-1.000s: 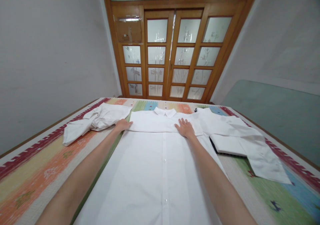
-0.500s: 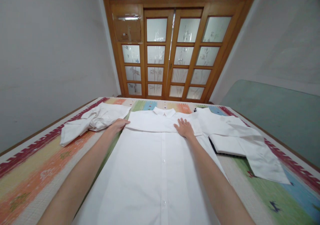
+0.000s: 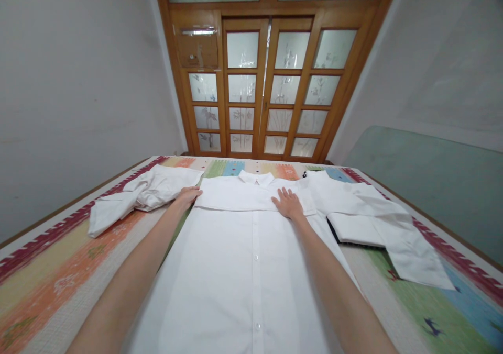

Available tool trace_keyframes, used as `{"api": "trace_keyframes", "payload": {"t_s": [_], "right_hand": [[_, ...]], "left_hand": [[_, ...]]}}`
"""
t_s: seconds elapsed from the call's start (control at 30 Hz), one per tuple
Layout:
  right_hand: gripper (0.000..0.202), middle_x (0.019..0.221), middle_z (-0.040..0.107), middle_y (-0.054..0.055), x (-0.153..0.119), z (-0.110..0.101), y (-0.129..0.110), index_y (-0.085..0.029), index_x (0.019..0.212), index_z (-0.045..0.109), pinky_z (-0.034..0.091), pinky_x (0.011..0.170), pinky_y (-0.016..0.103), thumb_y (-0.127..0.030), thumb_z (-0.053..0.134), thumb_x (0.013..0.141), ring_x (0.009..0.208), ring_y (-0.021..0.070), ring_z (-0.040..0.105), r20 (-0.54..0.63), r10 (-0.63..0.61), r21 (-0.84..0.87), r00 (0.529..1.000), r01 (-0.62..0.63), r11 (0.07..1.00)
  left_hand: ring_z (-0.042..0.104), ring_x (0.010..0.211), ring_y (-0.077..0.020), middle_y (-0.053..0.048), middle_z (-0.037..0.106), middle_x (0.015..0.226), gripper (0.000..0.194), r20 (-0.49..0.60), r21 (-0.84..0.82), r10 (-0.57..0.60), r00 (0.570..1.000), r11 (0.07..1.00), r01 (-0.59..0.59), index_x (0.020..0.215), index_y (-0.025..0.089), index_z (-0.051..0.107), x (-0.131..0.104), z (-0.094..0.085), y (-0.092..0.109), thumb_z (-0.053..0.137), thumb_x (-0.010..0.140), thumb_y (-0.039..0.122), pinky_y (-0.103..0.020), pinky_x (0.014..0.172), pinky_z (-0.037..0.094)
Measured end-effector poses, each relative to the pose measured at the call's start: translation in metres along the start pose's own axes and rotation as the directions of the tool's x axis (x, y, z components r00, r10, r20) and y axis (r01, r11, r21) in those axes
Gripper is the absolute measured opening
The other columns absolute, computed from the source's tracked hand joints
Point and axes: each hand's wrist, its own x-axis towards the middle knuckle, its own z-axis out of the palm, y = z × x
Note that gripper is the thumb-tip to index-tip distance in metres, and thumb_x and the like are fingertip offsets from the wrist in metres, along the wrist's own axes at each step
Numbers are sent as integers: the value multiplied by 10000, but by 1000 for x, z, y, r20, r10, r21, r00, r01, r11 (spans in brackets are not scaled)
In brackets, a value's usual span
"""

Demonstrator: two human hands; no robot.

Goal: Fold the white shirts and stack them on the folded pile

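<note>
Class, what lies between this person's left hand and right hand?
Between the left hand and right hand, the head view shows the white shirt's upper front.

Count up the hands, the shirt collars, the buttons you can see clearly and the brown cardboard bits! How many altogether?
Bare hands: 2 (left hand, right hand)
White pointed cloth collar: 1
Small round pale buttons clearly seen on the white cloth shirt: 2
Flat brown cardboard rectangle: 1
Total: 6
</note>
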Motion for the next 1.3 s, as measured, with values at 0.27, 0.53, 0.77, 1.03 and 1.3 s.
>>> {"api": "trace_keyframes", "payload": {"t_s": [0.27, 0.53, 0.77, 1.03, 1.3], "right_hand": [[674, 1569, 138, 90, 1, 1, 0, -132, 1503, 199, 101, 1140, 405, -527, 176, 957, 1429, 287, 113, -4, 0, -7, 1000, 0, 1000], [663, 1566, 151, 96, 0, 0, -1, -133, 1499, 215, 117, 1135, 402, -520, 189, 961, 1426, 284, 130, -15, 1, -14, 1000, -1, 1000], [663, 1567, 149, 89, 0, 0, -1, -139, 1499, 217, 113, 1138, 405, -522, 184, 959, 1426, 288, 133, -8, 7, -18, 1000, -7, 1000], [675, 1570, 133, 83, 3, 4, 1, -147, 1503, 202, 98, 1142, 405, -539, 164, 954, 1431, 275, 113, -12, 4, -18, 1000, -5, 1000], [665, 1567, 152, 86, 0, 0, 0, -138, 1497, 225, 102, 1142, 406, -527, 191, 959, 1428, 286, 123, -21, 0, -12, 1000, 0, 1000]], "left_hand": [[678, 712, -183, -74, 702, 704, 133, -13, 66, -18, 1000, 998, 19, 687, 127, 625, 3, 2, -2, 709, 695, 229, -230, 599, 517], [679, 749, -170, -57, 703, 735, 106, -75, 124, 37, 996, 992, -28, 734, 139, 637, 19, 10, 5, 687, 641, 126, -203, 608, 498], [671, 701, -191, -71, 695, 705, 110, -122, 135, 43, 992, 990, -27, 735, 122, 651, 41, 20, 9, 662, 630, 153, -241, 595, 503], [660, 708, -159, -39, 699, 724, 217, -158, 200, 117, 980, 976, -84, 879, 143, 682, 54, 28, 17, 649, 677, 217, -206, 600, 469], [631, 656, -195, -58, 664, 642, 239, -88, 278, 115, 989, 957, -87, 777, 118, 665, 42, 21, 25, 718, 666, 323, -251, 538, 425]]}}
